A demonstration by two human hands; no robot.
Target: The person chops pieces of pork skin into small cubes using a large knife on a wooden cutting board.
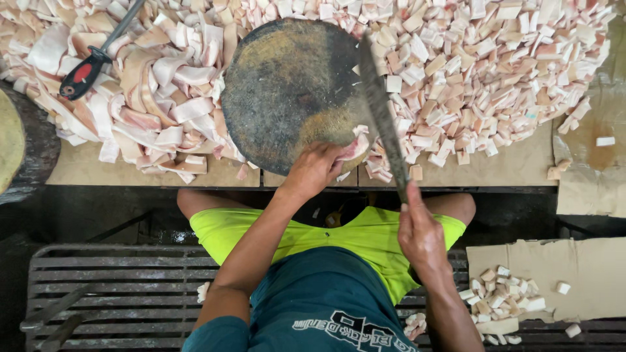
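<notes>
left hand (314, 168) pins a slab of pork fat (355, 148) at the near edge of the round chopping block (287, 91). right hand (420, 234) is clenched on the handle of a long knife (380, 111), blade angled up across the block, just beside the left fingers. risk: greasy, slippery strip and wet worn wood, so a slip could put the edge into the fingers. left of the block: long floppy strips (150, 98); right: small firm cubes (476, 65), all on the cardboard-covered worktop (515, 166).
</notes>
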